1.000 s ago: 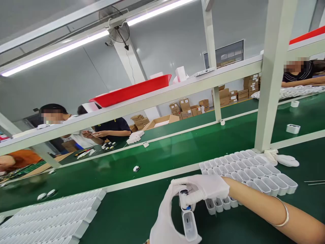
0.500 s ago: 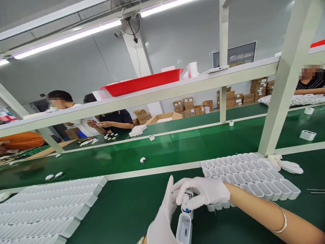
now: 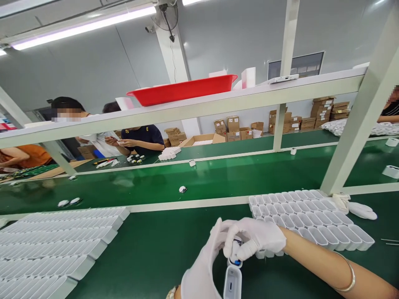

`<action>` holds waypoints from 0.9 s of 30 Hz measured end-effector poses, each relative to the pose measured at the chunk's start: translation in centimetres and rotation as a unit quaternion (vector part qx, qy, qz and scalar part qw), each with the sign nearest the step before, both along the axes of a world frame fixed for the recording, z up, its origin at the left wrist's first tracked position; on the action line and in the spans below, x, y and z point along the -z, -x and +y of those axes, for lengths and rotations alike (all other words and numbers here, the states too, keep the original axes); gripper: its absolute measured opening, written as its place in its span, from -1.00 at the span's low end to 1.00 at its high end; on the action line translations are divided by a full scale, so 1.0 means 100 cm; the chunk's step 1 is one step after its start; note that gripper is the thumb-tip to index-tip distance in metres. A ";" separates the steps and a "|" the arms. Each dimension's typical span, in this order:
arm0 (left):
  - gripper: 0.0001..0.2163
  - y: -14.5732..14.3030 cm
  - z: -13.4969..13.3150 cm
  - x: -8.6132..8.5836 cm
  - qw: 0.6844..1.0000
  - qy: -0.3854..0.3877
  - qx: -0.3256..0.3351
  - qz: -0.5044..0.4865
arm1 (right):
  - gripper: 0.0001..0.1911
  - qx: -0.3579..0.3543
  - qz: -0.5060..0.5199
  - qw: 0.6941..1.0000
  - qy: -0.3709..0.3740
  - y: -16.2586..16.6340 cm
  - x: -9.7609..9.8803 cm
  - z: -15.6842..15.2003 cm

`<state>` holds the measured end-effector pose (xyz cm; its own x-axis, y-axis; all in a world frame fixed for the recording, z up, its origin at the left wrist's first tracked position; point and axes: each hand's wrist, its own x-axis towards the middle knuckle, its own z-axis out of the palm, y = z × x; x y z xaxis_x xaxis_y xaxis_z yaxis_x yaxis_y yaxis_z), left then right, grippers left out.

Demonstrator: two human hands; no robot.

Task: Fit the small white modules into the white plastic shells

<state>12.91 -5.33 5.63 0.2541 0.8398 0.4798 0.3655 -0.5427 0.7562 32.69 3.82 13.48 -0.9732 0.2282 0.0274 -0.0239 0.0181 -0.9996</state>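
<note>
My right hand [image 3: 257, 238], in a white glove, pinches a small white electronic part [image 3: 236, 251] with a blue component. Its thumb and index finger press on the part, at the mouth of a small white housing [image 3: 234, 263]. From the left, my left hand [image 3: 205, 261], gloved too, curves around the same place. The left fingertips are partly hidden behind the right hand, around the part and housing. Just below, close to the left palm, is an open white plastic case [image 3: 232, 282] with a slot in its floor.
Rows of open white cases [image 3: 305, 216] stand on the right, more white cases [image 3: 62, 253] on the left. A green conveyor belt [image 3: 149, 187] carries a small part [image 3: 182, 189]. Overhead, a shelf holds a red tray [image 3: 183, 89]. A post [image 3: 352, 124] rises right; co-workers sit opposite.
The view has shifted slightly, so the hands and case appear a little further right. Both hands stay together at the part, the left fingers now bent closer to the right hand.
</note>
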 end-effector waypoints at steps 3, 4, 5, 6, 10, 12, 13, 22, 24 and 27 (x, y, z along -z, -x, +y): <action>-0.65 0.002 -0.004 -0.004 1.000 0.003 0.004 0.004 | -0.36 -0.001 -0.021 0.998 0.060 0.004 0.002 -0.001; -0.65 0.002 -0.005 -0.005 1.000 0.003 0.006 0.006 | -0.20 -0.005 -0.034 0.996 0.086 0.004 0.004 0.000; -0.65 0.002 -0.006 -0.006 1.000 0.004 0.006 0.008 | -0.06 -0.008 -0.050 0.992 0.112 0.005 0.006 0.001; -0.65 0.002 -0.007 -0.006 1.000 0.004 0.007 0.010 | 0.04 -0.006 -0.066 0.989 0.132 0.006 0.008 0.001; -0.65 0.002 -0.009 -0.009 1.000 0.006 0.007 0.016 | 0.14 0.045 -0.108 0.982 0.151 0.009 0.012 -0.001; -0.65 0.002 -0.010 -0.009 1.000 0.006 0.007 0.018 | 0.11 0.071 -0.124 0.979 0.144 0.010 0.011 -0.003; -0.65 0.002 -0.009 -0.009 1.000 0.005 0.007 0.018 | 0.08 0.084 -0.130 0.978 0.138 0.010 0.010 -0.004; -0.65 0.004 -0.004 -0.006 1.000 0.000 0.008 0.022 | -0.18 0.063 -0.114 0.987 0.090 0.008 0.004 -0.005; -0.65 0.004 -0.005 -0.006 1.000 0.002 0.013 0.027 | -0.21 0.021 -0.095 0.992 0.076 0.006 0.003 -0.005; -0.65 0.002 -0.006 -0.007 0.999 0.006 0.024 0.034 | -0.18 0.010 -0.087 0.996 0.024 0.001 0.008 -0.003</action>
<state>12.70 -5.97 6.29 0.3254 0.8320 0.4494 0.3911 -0.5511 0.7371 32.55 3.54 12.68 -0.9576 0.2440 -0.1531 0.1499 -0.0317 -0.9882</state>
